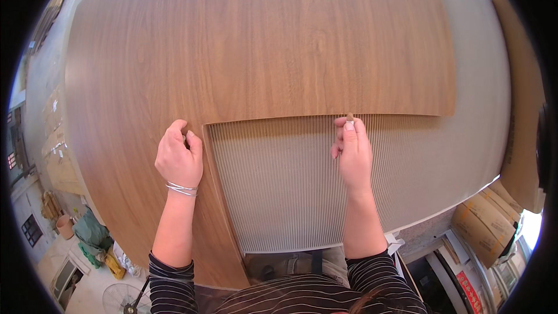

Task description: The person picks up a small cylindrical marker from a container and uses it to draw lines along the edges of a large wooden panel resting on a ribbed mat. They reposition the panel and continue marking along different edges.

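A large brown wood-grain panel (273,40), cut in an L shape, lies flat in front of me. My left hand (179,154) rests on it beside the inner corner, its fingers curled in. Whatever those fingers hold, if anything, is hidden. Between the thumb and fingers of my right hand (353,150) is a small brown stub (350,117), pinched upright at the panel's lower cut edge. Pale ribbed sheet material (285,192) shows in the cut-out below that edge.
A grey surface (476,81) extends right of the panel. Cardboard boxes (485,221) stand at the lower right, near a tall brown board (520,104). At the lower left are a fan (123,298), a green bag (91,231) and a terracotta-coloured pot (65,227).
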`<state>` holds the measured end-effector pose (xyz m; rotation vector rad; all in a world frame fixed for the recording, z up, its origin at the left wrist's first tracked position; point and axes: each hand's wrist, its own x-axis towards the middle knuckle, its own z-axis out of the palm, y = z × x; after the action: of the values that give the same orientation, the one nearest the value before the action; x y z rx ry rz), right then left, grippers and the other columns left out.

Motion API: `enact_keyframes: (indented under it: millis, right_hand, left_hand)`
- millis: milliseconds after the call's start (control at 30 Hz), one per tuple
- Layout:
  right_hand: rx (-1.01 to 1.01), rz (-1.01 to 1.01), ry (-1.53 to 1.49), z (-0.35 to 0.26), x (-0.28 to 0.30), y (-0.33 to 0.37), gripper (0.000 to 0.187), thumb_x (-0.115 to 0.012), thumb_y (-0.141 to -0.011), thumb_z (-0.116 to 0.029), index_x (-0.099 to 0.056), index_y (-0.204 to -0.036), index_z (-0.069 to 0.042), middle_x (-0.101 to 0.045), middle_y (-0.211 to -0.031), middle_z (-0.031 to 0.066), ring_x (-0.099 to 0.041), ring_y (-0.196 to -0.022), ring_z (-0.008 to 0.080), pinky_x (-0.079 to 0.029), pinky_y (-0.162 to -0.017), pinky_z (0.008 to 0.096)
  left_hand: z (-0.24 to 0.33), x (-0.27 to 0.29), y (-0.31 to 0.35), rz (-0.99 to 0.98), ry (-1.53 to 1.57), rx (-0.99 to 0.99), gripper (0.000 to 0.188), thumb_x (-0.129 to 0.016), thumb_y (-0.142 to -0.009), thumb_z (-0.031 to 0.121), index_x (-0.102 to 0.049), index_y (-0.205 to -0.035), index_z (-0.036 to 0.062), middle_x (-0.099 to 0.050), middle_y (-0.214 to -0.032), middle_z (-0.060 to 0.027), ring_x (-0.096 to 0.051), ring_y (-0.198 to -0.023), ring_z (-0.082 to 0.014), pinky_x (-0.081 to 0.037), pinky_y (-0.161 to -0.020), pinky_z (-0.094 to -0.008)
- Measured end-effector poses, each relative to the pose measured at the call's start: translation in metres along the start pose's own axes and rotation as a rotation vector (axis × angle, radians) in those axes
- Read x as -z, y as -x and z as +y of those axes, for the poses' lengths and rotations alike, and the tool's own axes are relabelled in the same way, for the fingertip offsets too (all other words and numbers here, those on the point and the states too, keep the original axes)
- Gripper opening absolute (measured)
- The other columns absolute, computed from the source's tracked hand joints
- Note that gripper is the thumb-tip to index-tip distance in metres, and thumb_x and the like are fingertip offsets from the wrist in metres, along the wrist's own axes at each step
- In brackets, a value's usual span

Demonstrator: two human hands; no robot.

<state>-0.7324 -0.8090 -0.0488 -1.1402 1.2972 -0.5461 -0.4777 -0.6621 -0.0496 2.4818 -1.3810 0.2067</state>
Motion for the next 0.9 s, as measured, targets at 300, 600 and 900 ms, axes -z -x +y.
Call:
enact_keyframes:
  millis: [300, 600, 900]
  right_hand:
    - [0.219, 0.135, 0.352, 0.014, -0.015, -0.005, 0.027, -0.035, -0.098, -0.023, -0.049, -0.091, -0.001, -0.043, -0.064, 0.0028, -0.038, -0.053, 0.0099, -0.033, -0.048, 0.0268]
    - [0.133, 0.136, 0.357, 0.022, -0.003, 0.006, 0.019, -0.042, -0.095, -0.018, -0.048, -0.097, 0.001, -0.053, -0.070, 0.0121, -0.052, -0.060, 0.0202, -0.043, -0.056, 0.0337]
    - [0.315, 0.075, 0.663, -0.040, 0.022, -0.020, 0.011, -0.060, -0.084, -0.010, -0.053, -0.087, -0.001, -0.053, -0.080, 0.0083, -0.052, -0.069, 0.0220, -0.044, -0.061, 0.0327]
  left_hand:
    - [-0.001, 0.000, 0.001, 0.005, 0.017, 0.016, 0.019, -0.054, -0.081, 0.008, -0.053, -0.100, 0.0079, -0.059, -0.075, -0.0053, -0.055, -0.062, -0.0198, -0.045, -0.057, -0.0319]
    - [-0.016, 0.001, 0.010, 0.003, 0.541, 0.240, 0.015, -0.054, -0.081, 0.001, -0.054, -0.094, 0.0065, -0.055, -0.070, -0.0003, -0.049, -0.058, -0.0088, -0.041, -0.052, -0.0229]
    - [-0.020, 0.004, 0.013, 0.026, 0.647, 0.281, 0.013, -0.053, -0.082, -0.002, -0.053, -0.093, 0.0055, -0.046, -0.063, 0.0036, -0.040, -0.056, -0.0041, -0.037, -0.051, -0.0189]
